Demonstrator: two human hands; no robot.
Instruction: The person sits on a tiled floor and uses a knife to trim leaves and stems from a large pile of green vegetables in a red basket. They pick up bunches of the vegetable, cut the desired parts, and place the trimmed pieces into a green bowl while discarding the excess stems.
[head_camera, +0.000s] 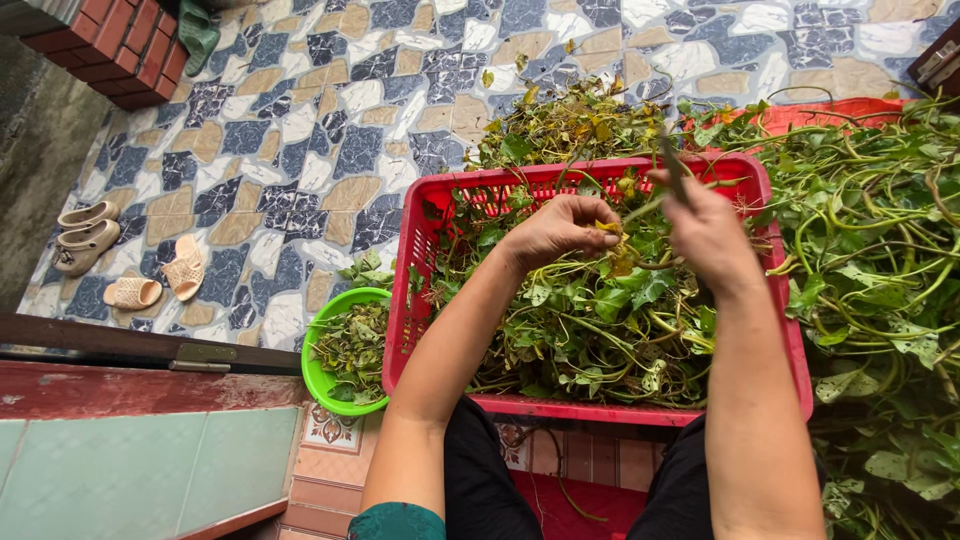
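I am picking over leafy vine stems above a red basket on the tiled floor.

My left hand (560, 230) is pinching a yellowed leaf (610, 228), its fingers curled narrow around it, and my right hand (708, 232) is closing on a green stem (672, 165) that is sticking up past the knuckles; both are hovering over the one red basket (415, 255), which is holding a tangle of vines. I am judging that the thin stem could snap or slip if I am tugging too hard, and that loose bits could be dropping past the rim onto the patterned floor (300, 130). Counting: one red basket, one green bowl (316, 372) of trimmings touching its left side, one big vine heap (880, 230) on my right, four pale sandals (85, 240) well apart, and one green pair (197, 30) by the bricks.
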